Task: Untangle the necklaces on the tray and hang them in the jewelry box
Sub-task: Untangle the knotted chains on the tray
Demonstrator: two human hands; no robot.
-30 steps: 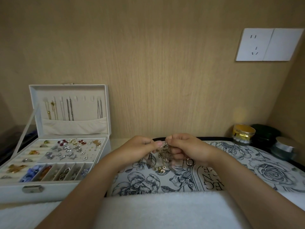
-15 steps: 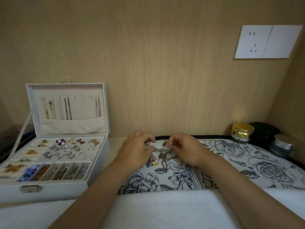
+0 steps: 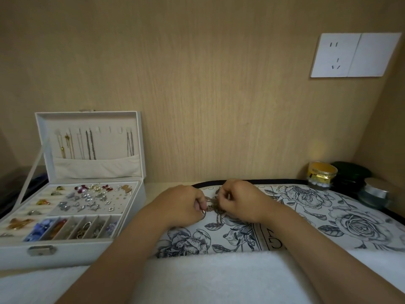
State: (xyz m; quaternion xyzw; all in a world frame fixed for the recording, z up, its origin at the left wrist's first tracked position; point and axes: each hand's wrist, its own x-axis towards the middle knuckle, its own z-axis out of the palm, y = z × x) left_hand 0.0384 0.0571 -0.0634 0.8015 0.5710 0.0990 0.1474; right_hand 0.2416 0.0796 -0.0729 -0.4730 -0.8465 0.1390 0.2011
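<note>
A knot of thin tangled necklaces [image 3: 214, 207] lies on the flower-printed tray [image 3: 341, 218] between my two hands. My left hand [image 3: 183, 205] pinches the chains from the left with curled fingers. From the right, my right hand [image 3: 238, 199] pinches the same clump. Most of the chains are hidden by my fingers. The white jewelry box [image 3: 74, 244] stands open at the left. Several necklaces [image 3: 89, 144] hang from hooks inside its raised lid.
The box's lower tray holds several earrings, rings and beads [image 3: 87, 197]. A gold-lidded jar [image 3: 322, 175], a dark jar [image 3: 350, 174] and a silver-lidded jar [image 3: 375, 191] stand at the back right. A white towel [image 3: 208, 279] covers the front edge. A wall socket [image 3: 355, 54] is at upper right.
My hands have lowered the tangled chains from above the tray down onto it and moved a little farther from me. The clump is now more hidden under my fingers.
</note>
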